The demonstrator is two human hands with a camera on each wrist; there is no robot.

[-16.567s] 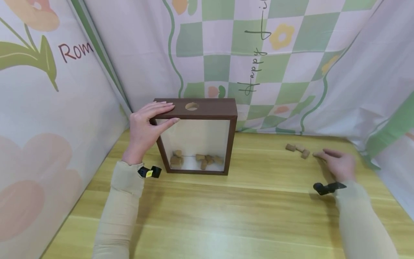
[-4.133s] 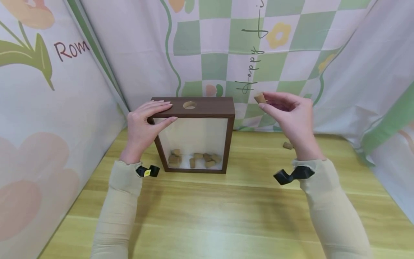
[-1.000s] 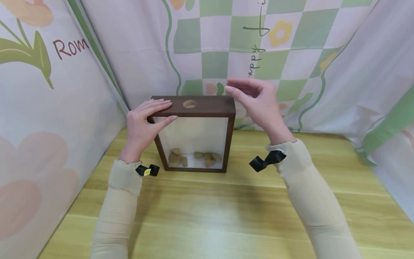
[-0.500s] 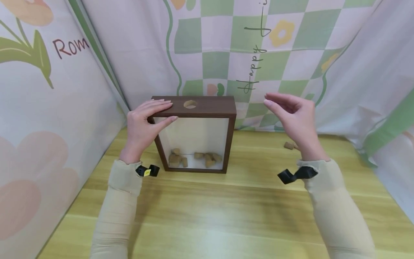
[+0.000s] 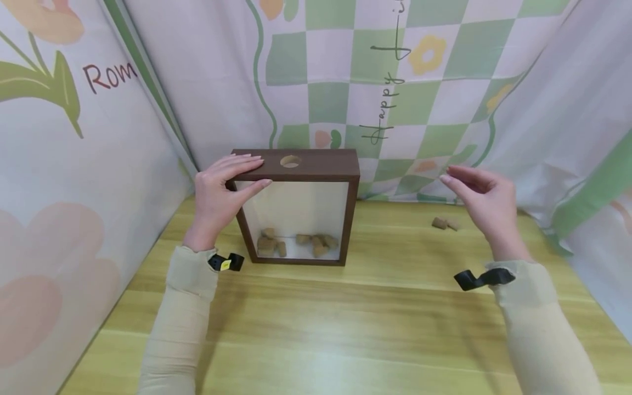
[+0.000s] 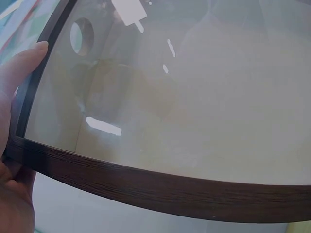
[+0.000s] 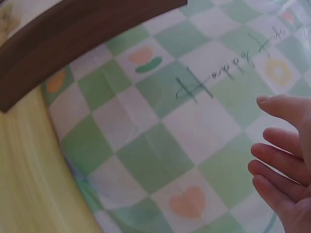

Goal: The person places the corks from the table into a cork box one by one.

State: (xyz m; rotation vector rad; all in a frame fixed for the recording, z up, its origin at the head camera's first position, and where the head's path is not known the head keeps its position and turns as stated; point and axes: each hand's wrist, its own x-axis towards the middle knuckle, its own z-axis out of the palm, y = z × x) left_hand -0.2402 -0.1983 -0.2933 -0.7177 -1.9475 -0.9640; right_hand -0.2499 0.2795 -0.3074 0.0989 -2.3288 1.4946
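Observation:
A shadow box (image 5: 353, 219) with a dark brown wooden frame and clear front stands upright on the table. A round hole (image 5: 290, 161) is cut in its top. Several small tan corks (image 5: 320, 247) lie in two groups on its floor. My left hand (image 5: 217, 192) grips the top left corner, fingers on top and thumb (image 6: 36, 53) over the front edge. Over the table to the right, my right hand (image 5: 486, 203) hangs in the air, fingers loosely bent and holding nothing. Just left of and below it, a dark cork (image 5: 439, 223) and a lighter one (image 5: 452, 225) lie on the table.
The light wooden table (image 5: 306, 329) runs up to a green-and-white checked curtain (image 5: 375, 99) close behind the box. A flower-printed curtain (image 5: 89, 219) borders the left side. A white and green curtain (image 5: 592, 181) hangs at the right.
Across the earlier frames, a cork pinched in my right hand and others from the table have gone; corks in the box shifted. Lately that hand has moved right and down from the box. My left hand stays put.

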